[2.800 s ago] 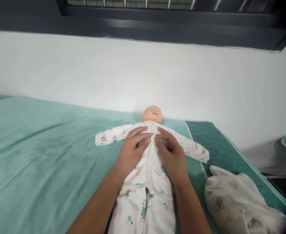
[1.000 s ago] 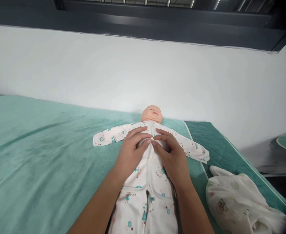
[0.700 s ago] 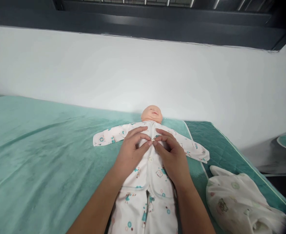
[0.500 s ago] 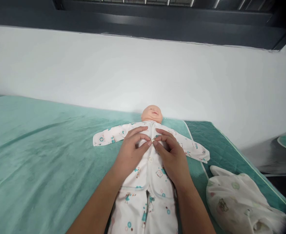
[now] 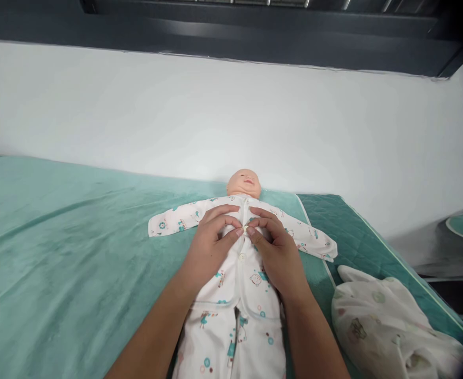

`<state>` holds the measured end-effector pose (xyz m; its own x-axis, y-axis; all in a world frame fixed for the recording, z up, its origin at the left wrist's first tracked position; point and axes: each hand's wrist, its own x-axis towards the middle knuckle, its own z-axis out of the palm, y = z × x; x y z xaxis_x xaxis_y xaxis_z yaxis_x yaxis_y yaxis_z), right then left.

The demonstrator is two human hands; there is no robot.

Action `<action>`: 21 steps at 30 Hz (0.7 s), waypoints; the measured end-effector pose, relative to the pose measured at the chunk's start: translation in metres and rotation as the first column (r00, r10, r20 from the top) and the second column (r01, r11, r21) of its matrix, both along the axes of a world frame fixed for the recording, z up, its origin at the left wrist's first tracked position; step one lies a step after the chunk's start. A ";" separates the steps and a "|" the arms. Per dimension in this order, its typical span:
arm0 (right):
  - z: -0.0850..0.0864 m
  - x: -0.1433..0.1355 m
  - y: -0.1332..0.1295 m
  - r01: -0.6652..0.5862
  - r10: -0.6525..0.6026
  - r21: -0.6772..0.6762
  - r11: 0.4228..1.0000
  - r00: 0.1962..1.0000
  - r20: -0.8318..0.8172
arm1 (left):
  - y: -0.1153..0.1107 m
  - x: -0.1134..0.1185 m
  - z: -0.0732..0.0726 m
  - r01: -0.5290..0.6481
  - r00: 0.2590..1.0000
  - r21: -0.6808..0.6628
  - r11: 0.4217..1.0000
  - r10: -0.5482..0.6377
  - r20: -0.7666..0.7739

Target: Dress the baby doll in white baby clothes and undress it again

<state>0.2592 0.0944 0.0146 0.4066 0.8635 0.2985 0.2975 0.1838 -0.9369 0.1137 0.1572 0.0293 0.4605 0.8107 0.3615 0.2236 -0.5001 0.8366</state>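
A baby doll point(image 5: 244, 182) lies on its back, its head toward the wall, dressed in a white printed jacket point(image 5: 255, 279) and matching trousers point(image 5: 211, 342). Both sleeves are spread out sideways. At the chest, my left hand point(image 5: 211, 247) pinches the jacket's front edge between thumb and index finger. My right hand point(image 5: 279, 252) pinches the other edge beside a small pale button point(image 5: 245, 228); the fingertips of both hands nearly meet there. Below them a second button point(image 5: 242, 257) shows on the front. The fingers partly hide the chest.
Light green cloth point(image 5: 77, 263) covers the bed, with a darker quilted green pad point(image 5: 358, 237) at the right. A bunched white printed cloth point(image 5: 389, 321) lies at the lower right. Behind are a white wall point(image 5: 215, 116) and a dark metal frame point(image 5: 215, 37).
The view has shifted slightly. Both hands stay at the same button, with hardly any movement of the fingers.
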 end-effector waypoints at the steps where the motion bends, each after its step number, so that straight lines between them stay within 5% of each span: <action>1: 0.000 0.000 0.000 -0.002 0.002 -0.001 1.000 1.000 -0.006 | 0.000 0.000 0.000 -0.002 1.000 -0.002 1.000 0.002 -0.002; 21: 0.005 -0.007 -0.003 0.055 -0.056 0.027 0.998 0.996 0.068 | -0.002 0.003 -0.005 -0.016 0.999 0.031 0.999 0.015 0.033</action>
